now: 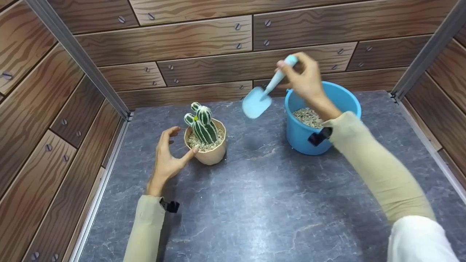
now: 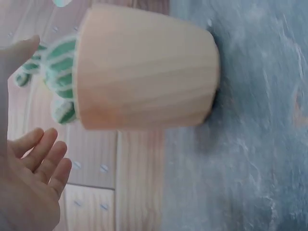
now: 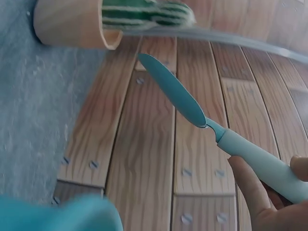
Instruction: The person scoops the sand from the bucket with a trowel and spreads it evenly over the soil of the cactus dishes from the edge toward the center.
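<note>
A light blue toy shovel (image 1: 257,102) is in my right hand (image 1: 305,78), which grips the handle's end between thumb and fingers. Its blade points down and left, in the air between the bucket and the pot; no gravel shows on it. The striped green cactus (image 1: 204,129) stands upright in a beige pot (image 1: 211,157) filled with pale gravel (image 1: 219,136). My left hand (image 1: 167,156) is beside the pot's left side, thumb at the near rim and fingers spread loosely. In the left wrist view, the fingers (image 2: 45,156) are apart from the pot (image 2: 149,70).
A blue bucket (image 1: 304,140), partly filled with gravel (image 1: 307,117), stands on the right beneath my right forearm. Wood-patterned walls (image 1: 204,40) close off the back and both sides of the grey marbled table (image 1: 233,218). Metal rails (image 1: 83,62) run along the corners.
</note>
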`<move>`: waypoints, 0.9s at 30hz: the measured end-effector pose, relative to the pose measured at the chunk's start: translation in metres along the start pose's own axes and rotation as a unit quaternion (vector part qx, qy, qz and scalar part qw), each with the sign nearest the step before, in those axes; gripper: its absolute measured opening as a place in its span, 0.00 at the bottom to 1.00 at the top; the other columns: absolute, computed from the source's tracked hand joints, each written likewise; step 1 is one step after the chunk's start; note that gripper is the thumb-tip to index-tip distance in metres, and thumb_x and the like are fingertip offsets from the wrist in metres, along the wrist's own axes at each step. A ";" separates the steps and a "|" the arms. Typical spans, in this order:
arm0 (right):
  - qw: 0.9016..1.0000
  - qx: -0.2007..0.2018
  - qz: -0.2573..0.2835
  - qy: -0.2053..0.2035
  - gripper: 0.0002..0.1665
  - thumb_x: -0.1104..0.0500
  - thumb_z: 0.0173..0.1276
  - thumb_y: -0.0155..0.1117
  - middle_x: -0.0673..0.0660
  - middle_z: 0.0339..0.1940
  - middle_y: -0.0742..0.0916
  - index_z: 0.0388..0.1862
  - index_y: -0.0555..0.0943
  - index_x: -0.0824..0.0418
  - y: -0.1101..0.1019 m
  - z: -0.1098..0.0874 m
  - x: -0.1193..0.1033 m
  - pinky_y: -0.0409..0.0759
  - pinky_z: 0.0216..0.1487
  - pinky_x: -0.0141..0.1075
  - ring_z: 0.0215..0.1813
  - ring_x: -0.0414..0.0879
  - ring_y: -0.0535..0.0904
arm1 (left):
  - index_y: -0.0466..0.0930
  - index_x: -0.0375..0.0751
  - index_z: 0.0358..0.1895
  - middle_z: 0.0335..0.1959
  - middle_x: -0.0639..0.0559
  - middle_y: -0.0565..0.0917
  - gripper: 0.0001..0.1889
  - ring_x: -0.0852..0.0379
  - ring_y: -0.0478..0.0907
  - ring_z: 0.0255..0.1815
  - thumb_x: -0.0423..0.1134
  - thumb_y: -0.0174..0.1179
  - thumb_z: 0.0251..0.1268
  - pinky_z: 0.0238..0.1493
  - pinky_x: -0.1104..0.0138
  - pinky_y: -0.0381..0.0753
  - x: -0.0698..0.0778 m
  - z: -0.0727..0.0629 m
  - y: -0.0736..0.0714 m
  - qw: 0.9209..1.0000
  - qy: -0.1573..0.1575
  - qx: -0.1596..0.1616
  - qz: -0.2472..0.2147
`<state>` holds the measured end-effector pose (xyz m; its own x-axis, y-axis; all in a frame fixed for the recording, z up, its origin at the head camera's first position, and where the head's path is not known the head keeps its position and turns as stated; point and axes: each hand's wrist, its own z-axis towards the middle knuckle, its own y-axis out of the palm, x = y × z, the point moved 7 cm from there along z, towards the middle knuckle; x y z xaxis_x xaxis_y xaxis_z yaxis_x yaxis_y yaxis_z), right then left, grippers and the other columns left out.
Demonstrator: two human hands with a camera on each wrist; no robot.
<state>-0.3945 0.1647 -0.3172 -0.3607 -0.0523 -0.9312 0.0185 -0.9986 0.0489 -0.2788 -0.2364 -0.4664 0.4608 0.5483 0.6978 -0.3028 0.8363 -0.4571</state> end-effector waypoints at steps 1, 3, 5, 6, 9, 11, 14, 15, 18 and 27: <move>1.000 0.003 0.013 0.004 0.08 0.62 0.74 0.73 0.61 0.38 0.91 0.40 0.81 0.64 -0.006 0.003 -0.003 0.92 0.35 0.40 0.37 0.48 0.91 | 0.73 0.31 0.71 0.64 0.37 0.81 0.46 0.45 0.78 0.64 0.47 0.84 0.50 0.64 0.54 0.77 0.005 0.000 0.000 1.000 0.004 0.002 0.000; 0.999 0.009 0.030 0.007 0.09 0.62 0.74 0.73 0.60 0.36 0.91 0.40 0.81 0.64 -0.016 0.008 -0.007 0.92 0.35 0.41 0.36 0.48 0.91 | 0.73 0.31 0.71 0.64 0.37 0.81 0.46 0.44 0.78 0.65 0.47 0.84 0.50 0.64 0.54 0.77 0.014 0.000 0.001 1.000 0.011 0.001 -0.003; 0.999 0.009 0.036 0.007 0.09 0.61 0.74 0.73 0.60 0.36 0.91 0.40 0.81 0.65 -0.026 0.012 -0.009 0.92 0.35 0.41 0.36 0.49 0.91 | 0.73 0.31 0.71 0.64 0.38 0.80 0.47 0.42 0.78 0.66 0.46 0.85 0.50 0.65 0.54 0.77 0.023 -0.001 0.003 1.000 0.017 -0.004 -0.008; 0.999 0.010 0.038 0.005 0.09 0.61 0.74 0.73 0.60 0.36 0.91 0.40 0.81 0.65 -0.030 0.013 -0.011 0.92 0.35 0.41 0.36 0.49 0.91 | 0.72 0.32 0.72 0.65 0.39 0.80 0.46 0.41 0.77 0.66 0.46 0.85 0.50 0.65 0.54 0.77 0.027 -0.001 0.004 1.000 0.019 -0.006 -0.011; 0.999 0.013 0.044 0.003 0.10 0.61 0.74 0.73 0.61 0.36 0.91 0.41 0.80 0.66 -0.043 0.017 -0.012 0.92 0.35 0.42 0.36 0.49 0.91 | 0.72 0.33 0.72 0.65 0.39 0.81 0.47 0.36 0.78 0.65 0.45 0.85 0.50 0.63 0.51 0.78 0.038 -0.001 0.010 0.999 0.031 -0.010 -0.024; 0.999 0.019 0.044 0.001 0.11 0.60 0.74 0.73 0.61 0.36 0.90 0.42 0.80 0.65 -0.051 0.019 -0.013 0.92 0.36 0.42 0.36 0.49 0.91 | 0.72 0.33 0.72 0.65 0.37 0.81 0.46 0.32 0.78 0.63 0.46 0.85 0.50 0.63 0.47 0.78 0.045 -0.001 0.015 0.998 0.044 -0.015 -0.034; 0.999 0.030 0.039 -0.001 0.12 0.58 0.74 0.73 0.60 0.38 0.90 0.44 0.80 0.65 -0.064 0.020 -0.012 0.92 0.36 0.41 0.38 0.49 0.91 | 0.72 0.33 0.73 0.65 0.35 0.80 0.47 0.32 0.79 0.61 0.49 0.84 0.52 0.63 0.41 0.79 0.054 0.000 0.024 0.997 0.058 -0.031 -0.038; 0.999 0.034 0.038 -0.001 0.12 0.58 0.74 0.73 0.60 0.39 0.90 0.44 0.80 0.65 -0.067 0.020 -0.011 0.92 0.37 0.41 0.38 0.49 0.90 | 0.72 0.33 0.73 0.65 0.35 0.80 0.47 0.33 0.79 0.61 0.50 0.83 0.52 0.64 0.39 0.78 0.056 0.001 0.027 0.997 0.061 -0.037 -0.037; 0.998 0.044 0.047 0.001 0.13 0.57 0.74 0.74 0.60 0.39 0.91 0.45 0.81 0.65 -0.077 0.020 -0.008 0.92 0.36 0.41 0.38 0.49 0.91 | 0.71 0.35 0.73 0.66 0.37 0.80 0.47 0.36 0.79 0.61 0.53 0.83 0.53 0.65 0.40 0.78 0.059 0.001 0.035 0.996 0.056 -0.057 -0.025; 0.997 0.059 0.051 -0.012 0.14 0.57 0.74 0.73 0.59 0.39 0.91 0.45 0.81 0.66 -0.094 0.016 -0.005 0.92 0.34 0.39 0.39 0.49 0.91 | 0.67 0.36 0.76 0.65 0.37 0.80 0.51 0.42 0.79 0.64 0.55 0.83 0.52 0.78 0.43 0.70 0.062 -0.002 0.053 0.995 0.052 -0.083 0.020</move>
<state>-0.4095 0.2590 -0.3115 -0.3845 -0.1526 -0.9104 -0.0533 -0.9809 0.1870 -0.2644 -0.1583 -0.4488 0.5380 0.5705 0.6205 -0.1845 0.7980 -0.5738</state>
